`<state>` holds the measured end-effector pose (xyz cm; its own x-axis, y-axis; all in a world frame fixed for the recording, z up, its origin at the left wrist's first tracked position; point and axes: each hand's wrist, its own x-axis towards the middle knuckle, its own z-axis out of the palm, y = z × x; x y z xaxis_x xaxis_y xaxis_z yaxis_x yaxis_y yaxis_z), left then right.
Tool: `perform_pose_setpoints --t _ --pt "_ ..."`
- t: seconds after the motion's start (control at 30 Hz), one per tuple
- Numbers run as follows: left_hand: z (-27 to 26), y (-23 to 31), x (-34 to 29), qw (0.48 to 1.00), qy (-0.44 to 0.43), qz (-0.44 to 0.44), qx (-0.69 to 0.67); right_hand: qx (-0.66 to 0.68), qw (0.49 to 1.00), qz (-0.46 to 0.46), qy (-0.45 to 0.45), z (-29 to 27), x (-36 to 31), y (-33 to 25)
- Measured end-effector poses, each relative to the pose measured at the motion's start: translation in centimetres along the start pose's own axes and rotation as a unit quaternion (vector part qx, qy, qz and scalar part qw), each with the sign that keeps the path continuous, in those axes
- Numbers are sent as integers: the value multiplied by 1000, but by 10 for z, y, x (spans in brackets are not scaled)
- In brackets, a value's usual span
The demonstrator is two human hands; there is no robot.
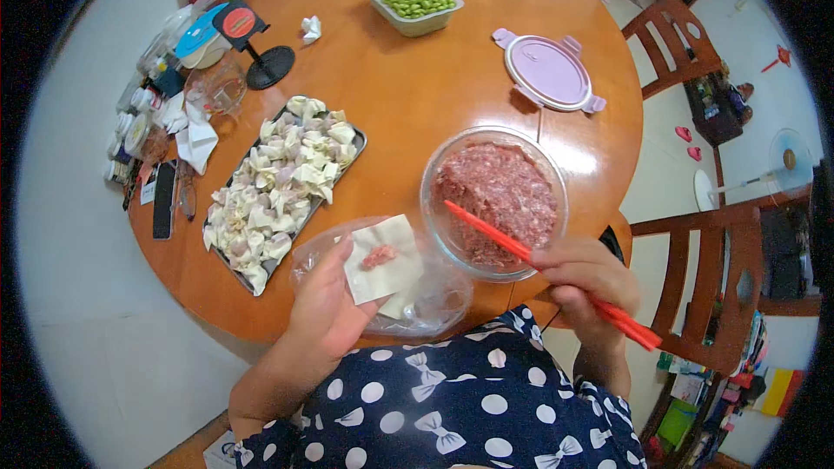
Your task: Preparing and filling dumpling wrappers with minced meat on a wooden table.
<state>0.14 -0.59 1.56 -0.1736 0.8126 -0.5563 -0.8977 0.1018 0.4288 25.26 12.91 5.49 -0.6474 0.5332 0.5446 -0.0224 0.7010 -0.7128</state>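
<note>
My left hand holds up a square pale wonton wrapper, with a small dab of pink meat filling on it. Under that hand, a clear plastic bag lies on the table with more wrapper showing. My right hand grips red chopsticks, whose tips reach over the minced meat in a round glass bowl. Left of the bowl, folded wontons crowd a dark rectangular tray.
Farther back stand a tub of green beans and a lilac lid. A black stand, a phone and several jars line the table's left side. Wooden chairs stand to the right.
</note>
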Motion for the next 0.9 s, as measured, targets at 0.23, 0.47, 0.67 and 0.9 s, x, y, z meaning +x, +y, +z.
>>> perform_pose_setpoints --t 0.23,0.47,0.67,0.9 --pt "6 0 0 1000 -23 -8 12 -86 993 -78 -39 28 5 22" --pt "3 -3 2 1000 -23 -12 17 -32 996 -46 -64 17 4 10" --pt "5 -3 2 1000 -17 -21 7 -30 997 -19 -76 0 13 -15" --pt "-3 -3 4 999 -21 -21 -18 -68 994 57 -65 -5 3 -15"
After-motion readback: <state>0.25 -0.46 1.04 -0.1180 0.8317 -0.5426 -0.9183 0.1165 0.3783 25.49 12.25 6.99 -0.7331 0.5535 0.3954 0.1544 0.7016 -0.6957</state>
